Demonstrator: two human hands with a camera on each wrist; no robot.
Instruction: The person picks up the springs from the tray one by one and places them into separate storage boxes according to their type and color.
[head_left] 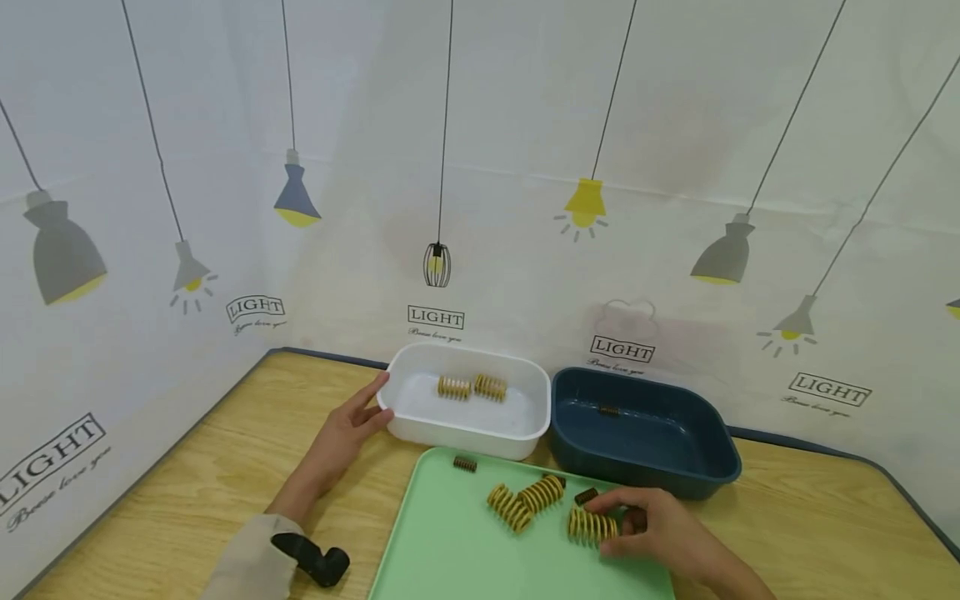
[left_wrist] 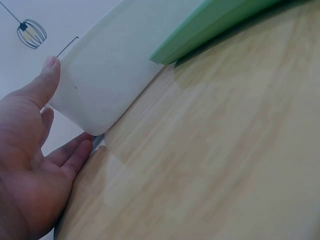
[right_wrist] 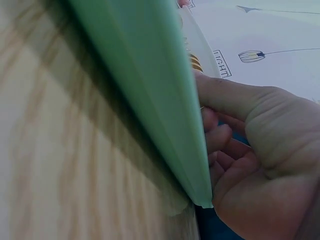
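Observation:
My left hand (head_left: 341, 437) rests against the left end of a white bin (head_left: 465, 429), thumb and fingers spread about its corner; the left wrist view shows the fingers fairly straight. Inside that bin lie two yellow coil springs (head_left: 491, 387). Over the right part of a green tray (head_left: 450, 550), my right hand (head_left: 656, 529) pinches a yellow coil spring (head_left: 591, 527) between thumb and fingers. Two more yellow springs (head_left: 510, 508) touch each other to its left. A small dark spring (head_left: 586, 497) is just behind the right fingertips. The tray edge hides most of the grip in the right wrist view.
A navy bin (head_left: 637, 475) stands right of the white one and holds a small dark spring (head_left: 609, 410). Another dark spring (head_left: 465, 464) lies at the tray's far left. Behind the wooden table (head_left: 172, 492) hangs a lamp-printed curtain (head_left: 510, 208).

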